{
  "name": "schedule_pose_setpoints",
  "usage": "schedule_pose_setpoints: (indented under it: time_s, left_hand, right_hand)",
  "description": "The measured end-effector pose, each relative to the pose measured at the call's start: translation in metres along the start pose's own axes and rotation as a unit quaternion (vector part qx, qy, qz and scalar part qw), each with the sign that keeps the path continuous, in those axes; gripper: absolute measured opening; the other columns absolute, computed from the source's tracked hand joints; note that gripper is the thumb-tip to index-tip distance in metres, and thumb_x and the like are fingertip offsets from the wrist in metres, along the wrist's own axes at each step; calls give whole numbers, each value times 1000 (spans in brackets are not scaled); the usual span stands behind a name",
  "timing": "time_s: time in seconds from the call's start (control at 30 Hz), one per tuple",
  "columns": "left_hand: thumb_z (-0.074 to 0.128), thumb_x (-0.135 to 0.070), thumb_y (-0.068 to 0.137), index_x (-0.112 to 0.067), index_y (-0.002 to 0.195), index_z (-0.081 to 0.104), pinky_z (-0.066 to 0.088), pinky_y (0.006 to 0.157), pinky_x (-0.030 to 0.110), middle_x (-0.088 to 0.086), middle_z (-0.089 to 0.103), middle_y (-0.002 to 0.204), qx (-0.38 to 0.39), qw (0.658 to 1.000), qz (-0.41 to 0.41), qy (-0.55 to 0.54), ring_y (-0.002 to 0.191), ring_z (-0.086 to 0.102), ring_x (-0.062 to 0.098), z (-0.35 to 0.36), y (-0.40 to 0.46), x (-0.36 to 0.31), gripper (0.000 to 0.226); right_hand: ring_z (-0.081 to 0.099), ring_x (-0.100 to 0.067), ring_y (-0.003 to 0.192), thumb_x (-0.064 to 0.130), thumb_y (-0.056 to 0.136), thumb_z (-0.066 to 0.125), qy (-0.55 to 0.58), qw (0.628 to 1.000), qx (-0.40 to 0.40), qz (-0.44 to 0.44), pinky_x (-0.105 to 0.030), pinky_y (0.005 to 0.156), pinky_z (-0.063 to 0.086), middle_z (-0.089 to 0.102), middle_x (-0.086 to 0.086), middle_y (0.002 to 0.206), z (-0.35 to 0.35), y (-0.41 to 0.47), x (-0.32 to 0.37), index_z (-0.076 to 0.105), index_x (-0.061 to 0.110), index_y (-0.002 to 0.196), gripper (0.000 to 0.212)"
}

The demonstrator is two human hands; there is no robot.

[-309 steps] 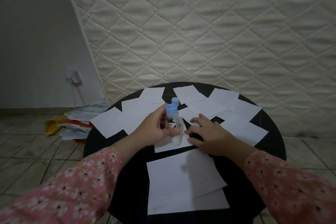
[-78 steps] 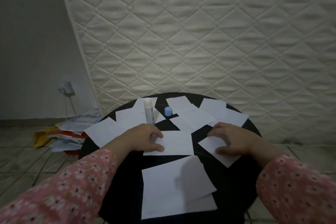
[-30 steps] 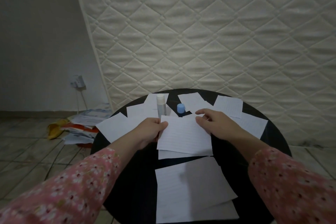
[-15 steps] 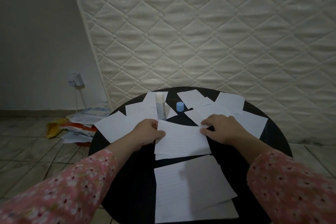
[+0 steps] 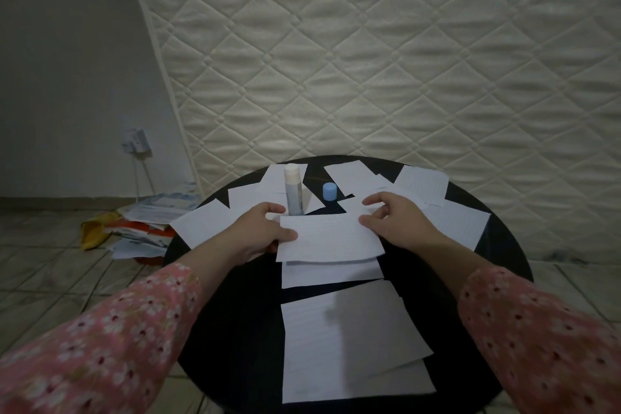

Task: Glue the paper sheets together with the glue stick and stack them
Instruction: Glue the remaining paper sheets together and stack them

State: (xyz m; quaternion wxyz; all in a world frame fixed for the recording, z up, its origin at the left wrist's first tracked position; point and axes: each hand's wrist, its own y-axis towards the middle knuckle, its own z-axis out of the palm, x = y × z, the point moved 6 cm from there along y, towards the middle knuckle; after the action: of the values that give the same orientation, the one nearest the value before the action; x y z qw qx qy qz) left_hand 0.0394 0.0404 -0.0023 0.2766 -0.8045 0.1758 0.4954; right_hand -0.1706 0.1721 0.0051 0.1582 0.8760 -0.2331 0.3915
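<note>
My left hand (image 5: 260,232) and right hand (image 5: 395,220) pinch one lined sheet (image 5: 331,239) above the sheet (image 5: 331,274) beneath; joining appears underway. A finished stack (image 5: 349,343) lies nearer on the counter (image 5: 232,329); loose sheets (image 5: 453,222) remain. The glue stick (image 5: 293,195) stands uncapped, cap (image 5: 329,192) beside it.

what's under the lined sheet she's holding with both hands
Under the held lined sheet lies another white sheet, its near strip showing below the held one's edge, on the black round table. The rest of it, and any glue on it, is covered.
</note>
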Motion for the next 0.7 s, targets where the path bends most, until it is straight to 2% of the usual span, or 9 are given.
schedule_pose_setpoints:
  time_s: [0.07,0.1,0.17,0.33,0.43,0.5,0.6,0.67,0.7]
  left_hand:
    - [78,-6,75,-20,121,51,55,84,42,16,61,110,2,999,6,43,84,62,28,0,2,0,55]
    - [79,-8,75,-23,122,50,56,86,42,13,60,109,5,998,8,60,88,64,29,1,2,-1,57]
    - [80,-10,74,-27,125,46,57,83,39,11,58,111,8,996,14,84,93,65,29,3,3,-2,64]
    - [79,-14,77,-27,127,45,51,62,24,6,58,107,1,987,46,157,71,60,16,5,2,-6,62]
    - [78,-19,77,-29,127,45,49,60,20,0,55,106,4,980,58,191,74,61,14,5,2,-7,61]
    - [79,-22,77,-30,127,46,49,64,20,0,55,111,3,976,59,208,79,61,13,6,3,-6,61]
    - [81,-31,74,-32,125,49,44,82,22,-1,51,128,-16,955,84,284,102,55,14,6,2,-7,61]
    - [80,-35,73,-34,127,48,39,90,24,-4,40,135,-24,928,126,349,116,48,15,8,-3,-12,63]
    - [80,-34,74,-34,127,48,39,90,23,-6,38,136,-22,919,154,363,116,46,14,10,-5,-17,62]
  right_hand:
    - [56,-3,77,32,86,68,-31,1000,-1,0,-22,71,41,60,8,83,3,-1,-2,62,27,109,24]
    - [56,-3,76,33,87,68,-47,999,1,2,-22,71,41,60,9,84,5,-3,-3,62,27,108,23]
    - [57,-4,77,34,87,67,-74,997,8,6,-22,71,42,59,10,85,10,-4,-3,62,28,108,22]
    - [57,-7,84,37,88,65,-114,993,11,7,-25,78,45,58,11,88,12,-2,-5,61,32,107,20]
    - [57,-7,83,39,86,66,-123,992,13,13,-26,81,47,58,12,85,12,0,-9,63,32,105,20]
    - [57,-7,81,39,85,67,-129,991,17,12,-26,81,47,58,12,82,13,1,-10,64,31,104,21]
    - [56,-7,83,39,86,66,-175,984,31,4,-24,79,44,59,13,83,14,-1,-9,63,30,106,23]
    - [55,-8,89,42,86,65,-215,976,34,-10,-26,83,45,59,11,92,15,-3,-6,63,28,109,26]
    - [55,-9,93,44,86,64,-223,974,28,-22,-26,85,45,57,9,99,16,-3,-4,63,27,110,29]
